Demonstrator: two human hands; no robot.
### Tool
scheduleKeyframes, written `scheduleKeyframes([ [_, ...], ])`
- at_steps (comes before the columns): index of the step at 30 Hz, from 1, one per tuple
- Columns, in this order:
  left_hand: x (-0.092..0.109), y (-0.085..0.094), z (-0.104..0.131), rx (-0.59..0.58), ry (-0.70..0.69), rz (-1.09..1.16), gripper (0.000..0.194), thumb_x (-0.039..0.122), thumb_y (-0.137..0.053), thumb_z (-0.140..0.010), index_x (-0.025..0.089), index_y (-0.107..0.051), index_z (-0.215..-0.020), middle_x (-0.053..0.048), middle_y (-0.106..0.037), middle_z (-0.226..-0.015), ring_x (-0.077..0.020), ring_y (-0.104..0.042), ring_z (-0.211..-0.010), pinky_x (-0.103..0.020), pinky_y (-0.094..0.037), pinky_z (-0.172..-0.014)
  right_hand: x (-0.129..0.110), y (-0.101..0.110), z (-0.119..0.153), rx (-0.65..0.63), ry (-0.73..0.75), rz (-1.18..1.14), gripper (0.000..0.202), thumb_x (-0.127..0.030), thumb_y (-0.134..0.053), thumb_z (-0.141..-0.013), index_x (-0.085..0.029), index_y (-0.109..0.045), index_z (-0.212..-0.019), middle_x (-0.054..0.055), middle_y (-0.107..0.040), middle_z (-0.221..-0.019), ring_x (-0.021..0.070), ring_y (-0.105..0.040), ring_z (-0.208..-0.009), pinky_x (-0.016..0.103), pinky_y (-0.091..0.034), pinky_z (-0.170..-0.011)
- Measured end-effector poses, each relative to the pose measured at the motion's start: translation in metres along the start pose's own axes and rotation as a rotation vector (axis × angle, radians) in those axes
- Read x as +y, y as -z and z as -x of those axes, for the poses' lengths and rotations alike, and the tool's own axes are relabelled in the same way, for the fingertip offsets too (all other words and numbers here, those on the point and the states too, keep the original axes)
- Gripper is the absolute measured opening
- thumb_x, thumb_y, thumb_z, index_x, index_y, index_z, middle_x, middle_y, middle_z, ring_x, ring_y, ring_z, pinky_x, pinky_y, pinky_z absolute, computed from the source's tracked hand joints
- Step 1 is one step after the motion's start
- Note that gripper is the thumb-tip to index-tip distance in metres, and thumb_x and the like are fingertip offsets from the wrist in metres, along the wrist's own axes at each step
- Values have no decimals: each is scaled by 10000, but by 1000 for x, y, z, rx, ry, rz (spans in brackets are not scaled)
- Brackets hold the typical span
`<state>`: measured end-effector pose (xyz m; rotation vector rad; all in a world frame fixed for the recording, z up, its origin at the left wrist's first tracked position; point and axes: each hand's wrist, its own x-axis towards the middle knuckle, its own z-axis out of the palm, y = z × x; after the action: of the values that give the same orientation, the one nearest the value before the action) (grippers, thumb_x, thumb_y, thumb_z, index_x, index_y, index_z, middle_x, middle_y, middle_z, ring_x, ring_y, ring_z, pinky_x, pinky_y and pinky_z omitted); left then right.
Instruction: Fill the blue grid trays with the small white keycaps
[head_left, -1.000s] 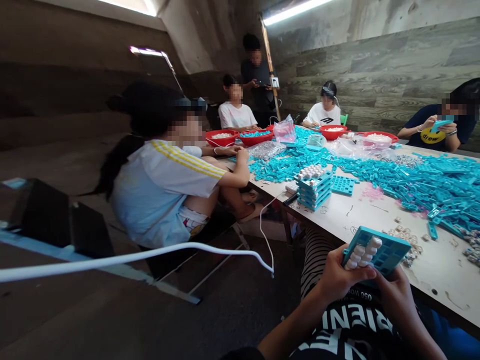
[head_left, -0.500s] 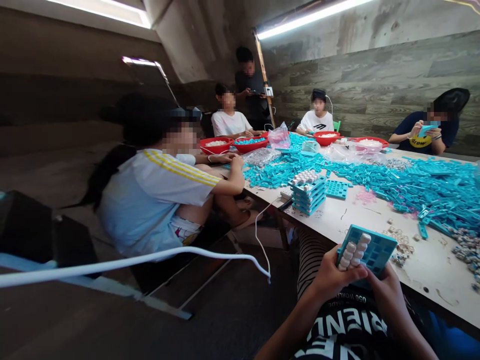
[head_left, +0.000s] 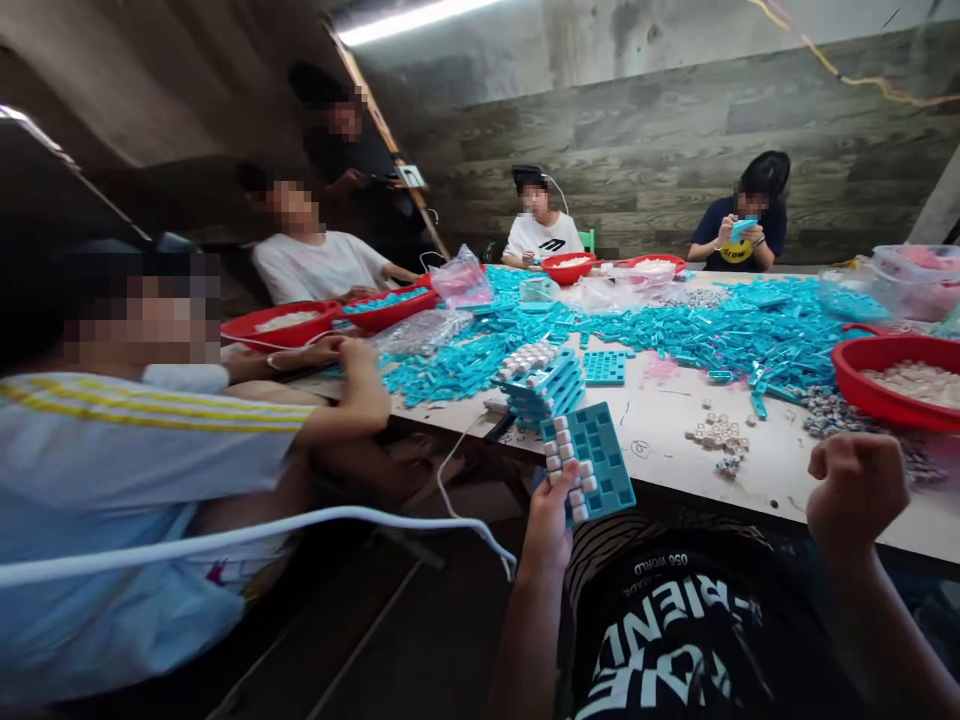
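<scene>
Your left hand (head_left: 553, 510) pinches the blue board (head_left: 613, 470) at the bench's (head_left: 667, 445) near edge; your right hand's grip (head_left: 859, 490) is curled closed, contents hidden. White cubes (head_left: 553, 462) partly fill it; filling seems underway, calling for a bare slot. Stacked boards (head_left: 551, 388) crowd close behind; rightward looks freer.

1. Left hand (head_left: 553, 512): tray (head_left: 611, 445), blocks (head_left: 554, 462) in its left side.
2. Behind tray, on table (head_left: 667, 425): tray stack (head_left: 559, 388); flat panel (head_left: 604, 368) right of stack.
3. Heap of loose parts (head_left: 675, 335) beyond.
4. Bowl (head_left: 847, 368) far right; right hand (head_left: 859, 487) before it.
</scene>
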<state>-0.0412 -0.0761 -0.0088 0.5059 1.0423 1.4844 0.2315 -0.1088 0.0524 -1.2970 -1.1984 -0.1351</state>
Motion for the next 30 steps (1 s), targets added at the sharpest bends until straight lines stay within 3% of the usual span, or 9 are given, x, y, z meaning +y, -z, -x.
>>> scheduleKeyframes([
  [3, 1, 2, 0, 0, 11, -52, 468, 411, -783, -506, 129, -613, -838, -11, -651, -708, -117, -605, -610, -228, -477, -581, 14, -3, 0, -337, 383, 220, 220, -375, -518, -821, -219, -517, -666, 3, -526, -585, 140, -492, -571, 289, -399, -619],
  [4, 0, 1, 2, -4, -4, -91, 473, 390, -789, -503, 129, -607, -852, -11, -652, -718, -119, -607, -614, -234, -482, -591, 19, -7, 3, -503, 424, 300, 209, -362, -496, -839, -214, -550, -702, 13, -557, -624, 141, -504, -583, 284, -395, -612],
  [6, -1, 0, 5, -19, -50, -196, 496, 335, -805, -497, 134, -587, -895, -13, -656, -743, -124, -611, -625, -242, -491, -606, 29, -19, 9, -692, 417, 509, 229, -349, -427, -879, -203, -604, -866, 55, -610, -800, 167, -540, -668, 289, -393, -615],
  [9, 0, -3, 6, -143, -59, -345, 537, 277, -814, -500, 147, -557, -954, -35, -669, -802, -149, -627, -671, -263, -505, -631, 44, -41, 16, -763, 459, 751, 310, -345, -406, -886, -179, -581, -1082, 130, -568, -1037, 247, -531, -871, 336, -401, -706],
  [14, 8, -11, -7, -463, -19, -564, 475, 304, -757, -594, 146, -573, -1003, -93, -665, -964, -201, -634, -783, -306, -507, -677, 62, -83, 8, -813, 516, 826, 451, -448, -406, -876, -155, -511, -1203, 184, -487, -1200, 323, -431, -1038, 414, -364, -823],
  [19, 18, -25, -34, -506, -175, -855, 437, 325, -752, -577, 161, -637, -965, -60, -670, -893, -215, -609, -795, -292, -481, -684, 78, -125, -35, -930, 288, 892, 609, -608, -321, -857, -169, -468, -1253, 195, -463, -1261, 370, -399, -1124, 500, -345, -845],
  [22, 18, -29, -57, -497, -234, -867, 562, 304, -770, -550, 173, -621, -1076, -69, -656, -956, -218, -596, -824, -294, -467, -726, 89, -139, -59, -1028, 160, 876, 598, -576, -281, -885, -135, -478, -1239, 202, -465, -1279, 360, -394, -1164, 482, -345, -868],
  [26, 13, -27, -91, -478, -273, -880, 495, 298, -765, -571, 161, -649, -1032, -103, -646, -995, -249, -586, -900, -326, -449, -799, 94, -144, -64, -1237, 195, 771, 520, -525, -315, -901, -126, -596, -1081, 184, -583, -1140, 291, -517, -1045, 387, -380, -840],
  [30, 7, -22, -105, -555, -268, -882, 392, 269, -712, -644, 157, -655, -1015, -109, -636, -1063, -262, -571, -989, -344, -427, -864, 86, -140, -48, -1299, 237, 684, 506, -540, -309, -900, -175, -617, -1067, 136, -620, -1093, 252, -559, -985, 334, -398, -809],
])
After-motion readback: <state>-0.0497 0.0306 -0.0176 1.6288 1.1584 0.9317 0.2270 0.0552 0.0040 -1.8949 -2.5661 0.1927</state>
